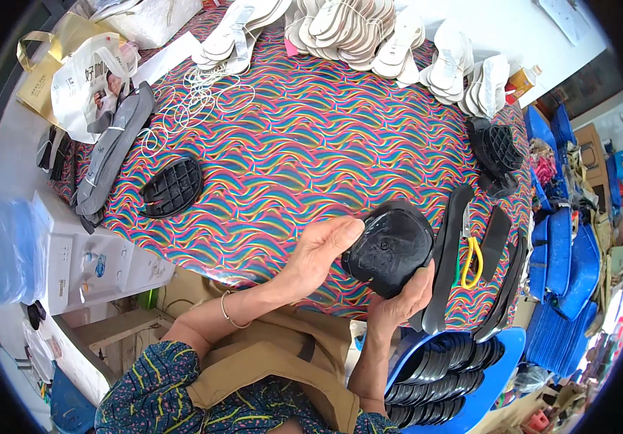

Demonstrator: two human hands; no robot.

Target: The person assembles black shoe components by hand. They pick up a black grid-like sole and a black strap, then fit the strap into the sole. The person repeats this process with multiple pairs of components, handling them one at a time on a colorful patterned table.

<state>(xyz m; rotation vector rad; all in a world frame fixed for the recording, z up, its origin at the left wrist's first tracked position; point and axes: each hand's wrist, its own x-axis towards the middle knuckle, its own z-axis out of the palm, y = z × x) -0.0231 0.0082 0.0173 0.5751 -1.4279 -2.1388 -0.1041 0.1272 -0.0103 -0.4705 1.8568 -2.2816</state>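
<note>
A black moulded shoe heel point(390, 249) is held up over the table's near edge, its smooth, shiny face towards me. My left hand point(320, 249) grips its left edge, thumb on top. My right hand point(404, 298) is closed on its lower right edge. Off to the left on the table lies another black heel piece point(172, 188), gridded side up. Just right of my right hand are a long black strip point(447, 257), yellow-handled scissors point(473, 264) and a short dark strip point(497, 240).
Below my right side stands a blue bin point(508, 354) packed with black heel pieces point(434, 380). More gridded black heels point(496, 155) sit at the table's right. Tied insoles point(344, 32) line the back. White string point(199, 108), grey strips point(117, 148) and bags point(87, 90) lie left.
</note>
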